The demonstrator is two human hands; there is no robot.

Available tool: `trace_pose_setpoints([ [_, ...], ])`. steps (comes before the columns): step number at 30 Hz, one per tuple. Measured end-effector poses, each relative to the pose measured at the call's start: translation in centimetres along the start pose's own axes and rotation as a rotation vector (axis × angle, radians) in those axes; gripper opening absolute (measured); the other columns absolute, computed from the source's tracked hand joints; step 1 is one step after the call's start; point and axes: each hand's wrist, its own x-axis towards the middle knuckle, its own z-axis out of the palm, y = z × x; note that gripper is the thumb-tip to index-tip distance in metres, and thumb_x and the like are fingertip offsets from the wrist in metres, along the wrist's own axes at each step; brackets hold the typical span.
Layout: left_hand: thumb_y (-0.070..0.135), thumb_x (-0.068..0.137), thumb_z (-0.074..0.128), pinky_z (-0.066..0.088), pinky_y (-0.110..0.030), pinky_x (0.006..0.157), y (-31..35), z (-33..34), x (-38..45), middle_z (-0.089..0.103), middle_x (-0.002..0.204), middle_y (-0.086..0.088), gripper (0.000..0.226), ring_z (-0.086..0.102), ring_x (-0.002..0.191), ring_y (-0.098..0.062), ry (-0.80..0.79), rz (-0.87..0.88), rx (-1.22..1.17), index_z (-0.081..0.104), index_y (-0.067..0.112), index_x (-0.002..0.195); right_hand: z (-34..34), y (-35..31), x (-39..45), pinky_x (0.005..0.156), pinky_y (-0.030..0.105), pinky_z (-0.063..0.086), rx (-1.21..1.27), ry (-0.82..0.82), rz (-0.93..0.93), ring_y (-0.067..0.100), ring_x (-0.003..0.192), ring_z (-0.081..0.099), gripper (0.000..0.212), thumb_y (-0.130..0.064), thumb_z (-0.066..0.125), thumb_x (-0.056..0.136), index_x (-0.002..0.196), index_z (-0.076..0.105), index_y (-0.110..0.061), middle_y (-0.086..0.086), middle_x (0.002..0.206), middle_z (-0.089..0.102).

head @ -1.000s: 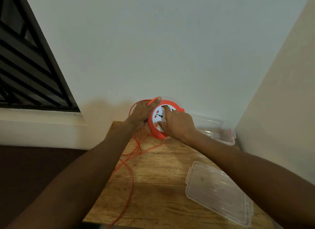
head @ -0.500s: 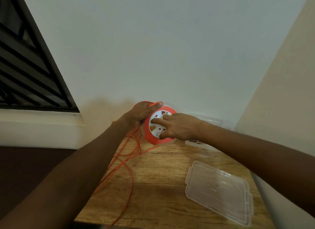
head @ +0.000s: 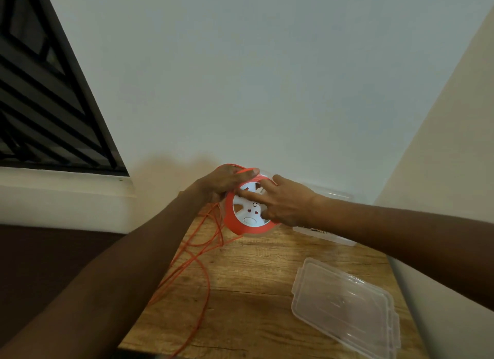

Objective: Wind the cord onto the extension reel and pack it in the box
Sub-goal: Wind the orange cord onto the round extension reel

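The extension reel (head: 250, 211) is being held up off the table (head: 240, 292) near its far edge, tilted with its white spoked face toward the camera and its round orange rim showing all round; the left hand (head: 224, 183) is gripping the reel's upper left rim from behind, thumb lying along the top edge; the right hand (head: 283, 201) is pressing spread fingers (head: 250, 195) across the white face, not closed around anything; both forearms are reaching forward and converging on the reel. The cord (head: 197, 257), thin and orange, is hanging from the reel's left side and trailing in loose loops over the wood-grain table toward its near edge. A clear plastic lid (head: 344, 308), rectangular with rounded corners, is lying flat at the right; the clear box (head: 326, 235) is sitting behind the right forearm, partly hidden.
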Motion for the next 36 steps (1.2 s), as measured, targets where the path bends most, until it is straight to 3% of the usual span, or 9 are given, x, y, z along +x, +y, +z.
trace_pose_setpoints([
  [3,0.049,0.094,0.07,0.065,-0.04,0.073,0.1,-0.5,0.0,0.079,0.106,-0.023,0.055,0.078,0.087,-0.034,0.017,-0.008,-0.058,0.072,-0.003,0.113,-0.6,-0.6,0.3,0.078,0.042,0.04,-0.011,-0.078,0.113,0.04,0.111,0.043,0.029,-0.035,0.057,0.093,0.12,0.062,-0.046,0.02,0.161,0.005],
  [6,0.048,0.096,0.067,0.066,-0.038,0.072,0.3,-1.0,-0.1,0.08,0.1,-0.02,0.049,0.078,0.084,-0.032,0.033,-0.041,-0.121,0.072,0.002,0.111,-0.5,-0.6,0.4,0.083,0.042,0.043,-0.006,-0.083,0.188,0.037,0.11,0.045,0.031,-0.035,0.055,0.094,0.123,0.06,-0.045,0.023,0.157,0.011],
  [12,0.052,0.091,0.068,0.066,-0.039,0.068,0.4,-0.9,-0.5,0.08,0.1,-0.018,0.056,0.079,0.081,-0.03,-0.021,-0.041,-0.163,0.07,0.002,0.116,0.3,0.1,-0.1,0.084,0.044,0.043,-0.02,0.023,0.111,0.036,0.123,0.029,0.04,-0.036,0.072,0.084,0.122,0.063,-0.037,0.014,0.153,0.023],
  [15,0.053,0.09,0.067,0.066,-0.039,0.067,0.6,-0.9,-0.5,0.081,0.101,-0.017,0.053,0.08,0.08,-0.03,-0.019,-0.043,-0.152,0.071,0.005,0.114,0.3,0.1,-0.1,0.088,0.045,0.043,-0.029,0.037,0.111,0.037,0.125,0.03,0.042,-0.035,0.077,0.08,0.12,0.066,-0.032,0.011,0.148,0.031],
  [18,0.05,0.093,0.065,0.066,-0.038,0.064,1.0,-1.2,-0.5,0.081,0.098,-0.015,0.048,0.08,0.079,-0.029,-0.007,-0.042,-0.187,0.072,0.007,0.112,0.0,0.0,0.2,0.087,0.043,0.042,-0.033,0.045,0.139,0.035,0.121,0.033,0.039,-0.034,0.073,0.083,0.121,0.066,-0.03,0.011,0.146,0.032],
  [22,0.057,0.075,0.076,0.065,-0.038,0.065,1.2,-1.7,-0.6,0.081,0.098,-0.017,0.063,0.08,0.08,-0.03,-0.027,-0.039,-0.213,0.071,0.006,0.11,0.0,0.2,0.1,0.087,0.042,0.043,-0.023,0.053,0.188,0.035,0.121,0.037,0.034,-0.038,0.064,0.089,0.123,0.063,-0.033,0.016,0.146,0.035],
  [25,0.055,0.083,0.078,0.065,-0.038,0.066,0.9,-1.6,-0.4,0.081,0.098,-0.017,0.055,0.08,0.081,-0.03,0.007,-0.016,-0.197,0.072,0.006,0.108,0.3,0.7,-0.1,0.089,0.041,0.042,-0.01,0.066,0.163,0.034,0.124,0.038,0.032,-0.04,0.057,0.093,0.126,0.059,-0.038,0.017,0.147,0.034],
  [32,0.05,0.094,0.069,0.063,-0.031,0.058,2.2,-0.4,0.0,0.084,0.09,-0.008,0.035,0.081,0.075,-0.026,0.168,0.083,-0.105,0.075,0.016,0.1,0.9,-1.0,1.1,0.091,0.046,0.039,0.11,0.092,0.258,0.035,0.1,0.056,0.035,-0.033,0.035,0.103,0.134,0.051,-0.027,0.017,0.108,0.061],
  [36,0.05,0.095,0.069,0.063,-0.029,0.056,2.1,0.0,0.2,0.084,0.087,-0.004,0.033,0.082,0.074,-0.024,0.21,0.066,-0.085,0.075,0.018,0.099,0.6,-2.3,1.7,0.095,0.049,0.038,0.351,0.113,0.418,0.036,0.094,0.063,0.037,-0.032,0.042,0.1,0.135,0.05,-0.028,0.017,0.103,0.066],
])
